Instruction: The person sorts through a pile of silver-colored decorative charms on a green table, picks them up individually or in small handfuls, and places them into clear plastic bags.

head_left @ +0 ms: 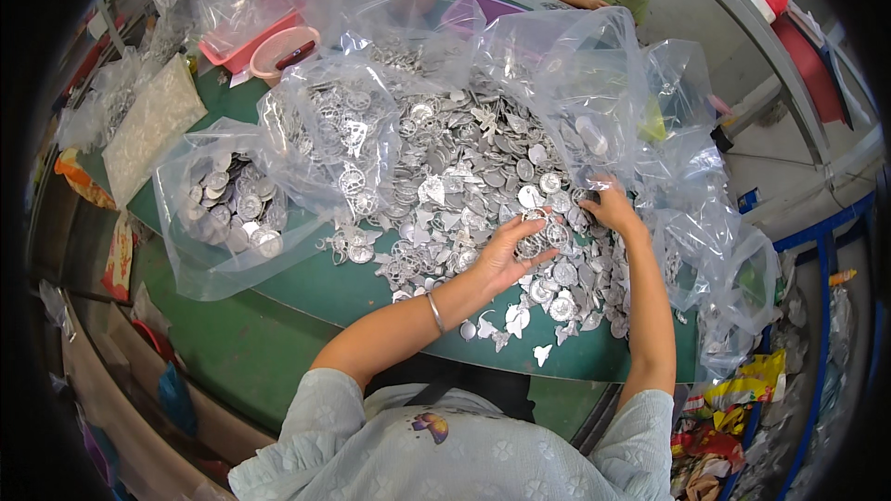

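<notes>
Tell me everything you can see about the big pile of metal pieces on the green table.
The pile of metal pieces is a wide heap of small, flat, silvery shapes: round discs, openwork rings, hearts and butterfly-like cutouts. It spreads over the green table, with clear plastic bags draped around and behind it. Loose pieces trail toward the table's near edge. The left hand rests on it palm down, and the right hand reaches into its right side.

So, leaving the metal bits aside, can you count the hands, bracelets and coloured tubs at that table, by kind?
Hands, left hand and right hand, both on the metal pieces: 2
Bracelet: 1
Pink tray: 1
Pink round bowl, not under plastic: 1
Purple tub: 1
Total: 6
</notes>
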The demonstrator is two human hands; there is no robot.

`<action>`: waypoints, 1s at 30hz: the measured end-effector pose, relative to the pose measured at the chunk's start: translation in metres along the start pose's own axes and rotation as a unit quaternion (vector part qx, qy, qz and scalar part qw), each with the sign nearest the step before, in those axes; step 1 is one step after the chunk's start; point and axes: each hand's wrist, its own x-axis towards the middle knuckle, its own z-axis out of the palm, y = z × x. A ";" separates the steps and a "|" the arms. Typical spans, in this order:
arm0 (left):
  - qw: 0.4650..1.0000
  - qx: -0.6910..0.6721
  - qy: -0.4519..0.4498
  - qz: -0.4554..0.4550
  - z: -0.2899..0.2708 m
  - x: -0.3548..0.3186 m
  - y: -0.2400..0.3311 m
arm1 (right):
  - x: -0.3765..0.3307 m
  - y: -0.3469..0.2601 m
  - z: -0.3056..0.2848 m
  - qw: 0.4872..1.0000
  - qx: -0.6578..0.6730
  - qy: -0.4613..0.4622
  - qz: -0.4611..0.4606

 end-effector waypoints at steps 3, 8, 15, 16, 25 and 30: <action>1.000 -0.001 -0.007 0.001 -0.005 0.002 -0.001 | -0.002 -0.007 -0.004 1.000 0.016 -0.007 0.011; 1.000 -0.002 -0.008 -0.001 -0.004 0.002 -0.001 | -0.007 0.018 0.000 0.990 0.133 0.047 0.001; 1.000 -0.005 0.006 0.006 -0.005 0.004 -0.003 | 0.000 0.059 0.024 0.968 0.188 0.158 0.045; 1.000 -0.008 0.008 0.007 -0.005 0.004 -0.003 | -0.002 0.060 0.026 0.960 0.217 0.172 0.052; 1.000 -0.006 -0.007 0.004 -0.008 0.006 -0.003 | -0.003 0.048 0.023 0.957 0.215 0.177 0.075; 1.000 -0.007 -0.005 0.001 -0.005 0.005 -0.003 | -0.006 0.011 0.029 0.971 -0.055 0.234 0.005</action>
